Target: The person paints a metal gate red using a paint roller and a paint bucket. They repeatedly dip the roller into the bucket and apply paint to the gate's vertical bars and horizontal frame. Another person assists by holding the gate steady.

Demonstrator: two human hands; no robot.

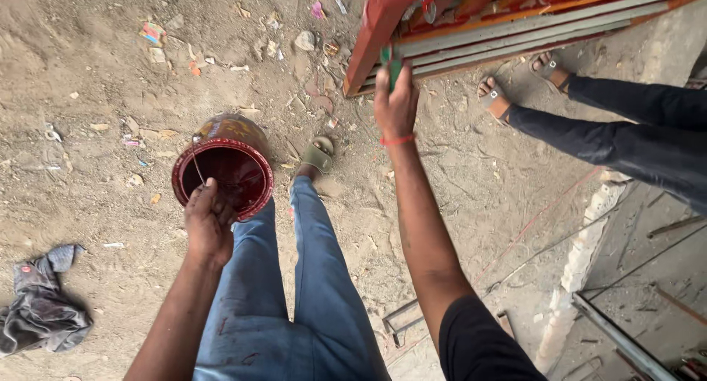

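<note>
My left hand [208,222] grips the thin wire handle of a paint can [223,163] smeared and filled with dark red paint, held above the dirt ground. My right hand [396,105], with a red thread on the wrist, is closed around a green-handled brush [392,65] whose tip is up against a red-painted metal frame [383,20] with grey unpainted bars. The bristles are hidden by the frame's edge. My legs in blue jeans and a sandalled foot [318,155] show below the can.
Another person's legs in dark trousers [626,134] and sandals stretch in from the right beside the frame. A grey crumpled cloth [40,307] lies at the lower left. Stones and litter are scattered on the dirt. Metal bars [618,337] lie at the lower right.
</note>
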